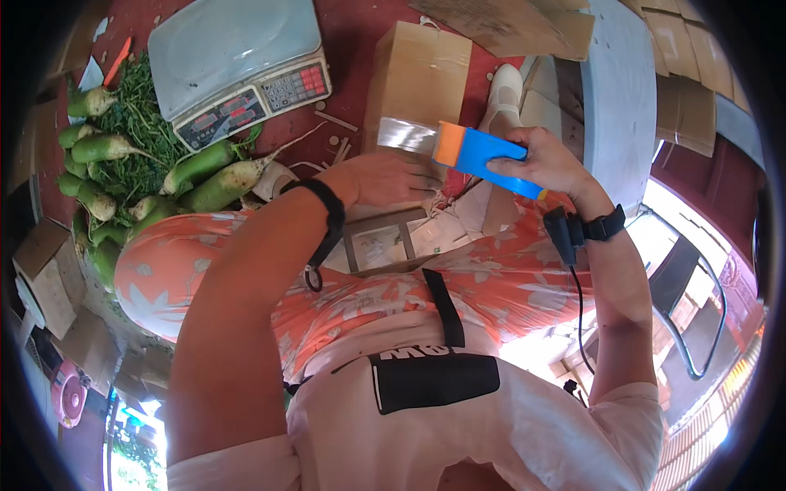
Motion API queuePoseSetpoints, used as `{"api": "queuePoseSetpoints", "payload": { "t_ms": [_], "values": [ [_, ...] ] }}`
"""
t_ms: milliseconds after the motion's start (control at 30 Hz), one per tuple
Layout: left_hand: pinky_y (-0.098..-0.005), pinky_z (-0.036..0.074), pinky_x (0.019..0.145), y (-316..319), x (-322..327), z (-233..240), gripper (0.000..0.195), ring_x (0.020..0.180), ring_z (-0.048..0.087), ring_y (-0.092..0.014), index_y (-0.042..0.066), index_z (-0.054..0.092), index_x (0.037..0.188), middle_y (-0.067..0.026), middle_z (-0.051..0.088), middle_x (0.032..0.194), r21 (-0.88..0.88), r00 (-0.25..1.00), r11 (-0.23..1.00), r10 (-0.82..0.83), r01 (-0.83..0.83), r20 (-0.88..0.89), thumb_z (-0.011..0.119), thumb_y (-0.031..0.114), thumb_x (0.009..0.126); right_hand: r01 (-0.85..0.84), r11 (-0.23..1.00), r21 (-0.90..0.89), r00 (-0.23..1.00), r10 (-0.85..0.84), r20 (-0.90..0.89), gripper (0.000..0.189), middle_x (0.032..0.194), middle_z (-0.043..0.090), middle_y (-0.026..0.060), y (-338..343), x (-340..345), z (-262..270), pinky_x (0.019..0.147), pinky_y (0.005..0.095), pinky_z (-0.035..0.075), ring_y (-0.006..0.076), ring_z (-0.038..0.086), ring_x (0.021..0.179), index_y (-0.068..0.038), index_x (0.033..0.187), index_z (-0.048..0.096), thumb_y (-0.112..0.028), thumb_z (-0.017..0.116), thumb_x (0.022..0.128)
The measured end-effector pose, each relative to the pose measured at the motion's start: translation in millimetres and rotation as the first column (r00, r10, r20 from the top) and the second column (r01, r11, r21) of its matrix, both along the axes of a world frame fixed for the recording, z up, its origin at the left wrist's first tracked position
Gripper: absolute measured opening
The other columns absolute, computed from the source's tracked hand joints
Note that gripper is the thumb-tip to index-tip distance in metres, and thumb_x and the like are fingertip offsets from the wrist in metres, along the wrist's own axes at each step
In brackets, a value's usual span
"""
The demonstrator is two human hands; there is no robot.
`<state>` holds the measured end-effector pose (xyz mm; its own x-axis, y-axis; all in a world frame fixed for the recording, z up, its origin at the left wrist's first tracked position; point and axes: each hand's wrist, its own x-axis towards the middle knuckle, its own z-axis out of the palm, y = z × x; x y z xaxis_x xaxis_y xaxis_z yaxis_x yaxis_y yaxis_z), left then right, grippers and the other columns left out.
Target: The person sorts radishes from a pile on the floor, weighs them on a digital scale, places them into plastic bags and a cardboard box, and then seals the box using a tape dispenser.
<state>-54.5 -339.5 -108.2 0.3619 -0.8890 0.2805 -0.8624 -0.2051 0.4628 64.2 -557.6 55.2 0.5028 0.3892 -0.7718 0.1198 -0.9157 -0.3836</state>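
My right hand (546, 159) grips a blue and orange tape dispenser (485, 158) by its handle. A strip of clear packing tape (406, 135) runs left from the orange end of the dispenser onto a brown cardboard box (420, 80). My left hand (393, 179) lies palm down at the near end of the box, with its fingers pointing right; what is under the palm is hidden. More shiny tape shows across the far part of the box.
A digital scale (245, 67) stands at the upper left. Green radishes (202, 166) with leafy tops (138, 104) lie left of and below it. An open carton (509, 24) is beyond the box, a pale grey surface (620, 92) at the right. A shoe (506, 83) rests beside the box.
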Motion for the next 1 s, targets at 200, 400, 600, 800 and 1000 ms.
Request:
{"api": "queuePoseSetpoints", "payload": {
  "t_ms": [200,400,600,800,1000],
  "values": [
    [-0.0321,0.037,0.099,-36,12,-1,0.06,0.123,0.039,-0.018,0.017,0.028,0.138,-0.0012,0.034,0.139,0.206,0.976,0.974,-0.044,0.089,-0.215,0.047,0.038,0.085,-0.031,0.998,-0.059,0.999,0.029,-0.026,0.046,0.073,0.063,0.0131,3,4,6,0.063,0.0321,0.048,0.0224,0.061,0.066,-0.002,0.089,0.066,-0.042,0.069,0.068],
    [-0.0318,0.033,0.103,-37,17,3,0.053,0.124,0.037,-0.017,0.013,0.03,0.137,-0.0001,0.033,0.14,0.296,0.943,0.943,-0.051,0.154,-0.33,0.043,0.027,0.088,-0.02,0.998,0.053,1.0,0.02,-0.016,0.033,0.063,0.058,0.011,-3,5,-2,0.055,0.0308,0.042,0.0164,0.055,0.056,0.0,0.079,0.061,-0.03,0.072,0.069],
    [-0.0298,0.036,0.101,-47,7,-9,0.047,0.124,0.037,-0.016,0.012,0.037,0.132,0.0009,0.036,0.137,0.349,0.921,0.922,-0.022,0.169,-0.388,0.041,0.014,0.085,-0.041,0.999,-0.015,0.996,0.039,-0.085,0.047,0.079,0.064,0.0154,-1,15,0,0.066,0.0329,0.048,0.0244,0.062,0.071,-0.002,0.094,0.065,-0.041,0.069,0.068],
    [-0.0283,0.027,0.107,-50,-8,-33,0.041,0.125,0.035,-0.018,0.006,0.041,0.128,-0.0047,0.037,0.137,0.436,0.92,0.899,-0.146,-0.03,0.364,0.033,0.015,0.088,-0.058,0.998,-0.012,0.993,0.056,-0.106,0.048,0.079,0.064,0.0158,-10,18,-17,0.068,0.0331,0.048,0.0257,0.063,0.073,-0.002,0.097,0.064,-0.04,0.068,0.069],
    [-0.0256,0.027,0.107,-39,19,11,0.029,0.127,0.033,-0.017,0.004,0.062,0.102,-0.0039,0.048,0.128,0.553,0.892,0.744,-0.451,0.374,0.004,0.043,0.012,0.082,-0.069,0.997,0.027,0.994,0.071,-0.085,0.047,0.08,0.065,0.0156,-21,17,-29,0.068,0.0334,0.048,0.0258,0.063,0.074,-0.002,0.097,0.063,-0.04,0.068,0.07]
  ]
}}
